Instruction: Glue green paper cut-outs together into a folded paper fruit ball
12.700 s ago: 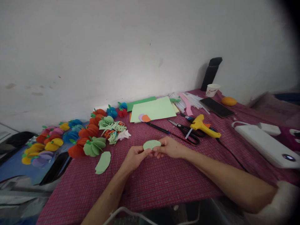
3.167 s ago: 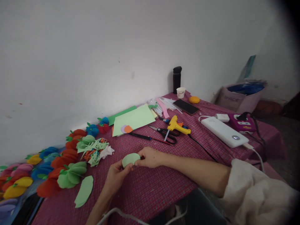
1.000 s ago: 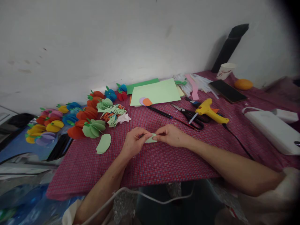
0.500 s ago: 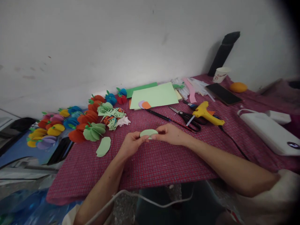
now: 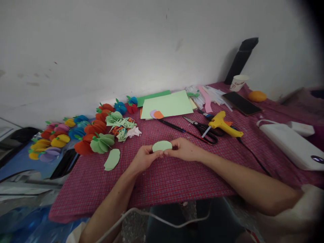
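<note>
A small pale green paper piece with a rounded upper edge is held up between both hands, above the checked tablecloth. My left hand pinches its left end, and my right hand grips the right end. The thumbs nearly meet along its lower edge, which they partly hide. On the cloth to the left of my left hand lie more pale green cut paper pieces. Behind them stands a pale green paper pumpkin with a darker green leaf.
Many coloured paper pumpkins crowd the left side beside paper scraps. Green paper sheets lie at the back. To the right are a pen, scissors, a yellow glue gun, a phone and a white power bank.
The green paper piece has tilted, so more of its face shows. Both hands have shifted very slightly, still holding it.
</note>
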Demonstrator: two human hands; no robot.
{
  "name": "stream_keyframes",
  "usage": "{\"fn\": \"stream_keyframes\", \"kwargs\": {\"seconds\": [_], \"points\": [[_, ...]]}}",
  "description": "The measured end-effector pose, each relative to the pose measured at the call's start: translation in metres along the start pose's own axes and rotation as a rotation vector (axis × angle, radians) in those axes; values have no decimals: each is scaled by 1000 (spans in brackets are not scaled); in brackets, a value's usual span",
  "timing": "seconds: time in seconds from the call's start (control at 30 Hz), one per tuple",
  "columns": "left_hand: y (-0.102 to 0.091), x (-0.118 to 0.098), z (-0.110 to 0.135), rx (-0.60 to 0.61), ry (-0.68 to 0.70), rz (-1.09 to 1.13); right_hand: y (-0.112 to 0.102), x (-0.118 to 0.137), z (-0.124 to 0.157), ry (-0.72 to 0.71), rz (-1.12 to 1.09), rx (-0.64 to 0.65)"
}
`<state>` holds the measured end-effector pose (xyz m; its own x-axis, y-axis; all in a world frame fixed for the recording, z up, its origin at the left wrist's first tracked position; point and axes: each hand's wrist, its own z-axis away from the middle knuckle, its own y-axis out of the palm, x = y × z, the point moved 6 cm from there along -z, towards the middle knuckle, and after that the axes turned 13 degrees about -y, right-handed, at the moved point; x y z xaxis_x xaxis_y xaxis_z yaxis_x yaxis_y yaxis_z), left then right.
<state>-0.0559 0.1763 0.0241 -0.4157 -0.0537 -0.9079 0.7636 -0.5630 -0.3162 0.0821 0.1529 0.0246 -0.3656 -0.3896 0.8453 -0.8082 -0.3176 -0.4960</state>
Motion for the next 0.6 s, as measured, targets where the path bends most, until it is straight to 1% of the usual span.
{"fn": "stream_keyframes", "kwargs": {"seconds": [0.07,0.13,0.23,0.33,0.5,0.6], "points": [[2,-1,0,8,-6,5,1,1,0,-24,-3,-8],[5,-3,1,41,-8,7,1,2,1,-32,-2,-16],[9,-4,3,107,9,-15,1,6,2,-40,-18,3],[9,-2,3,137,13,-52,1,9,3,-34,-27,27],[8,-1,3,137,1,20,1,7,2,-20,-53,62],[8,-2,2,120,6,49,0,6,2,-21,-59,54]]}}
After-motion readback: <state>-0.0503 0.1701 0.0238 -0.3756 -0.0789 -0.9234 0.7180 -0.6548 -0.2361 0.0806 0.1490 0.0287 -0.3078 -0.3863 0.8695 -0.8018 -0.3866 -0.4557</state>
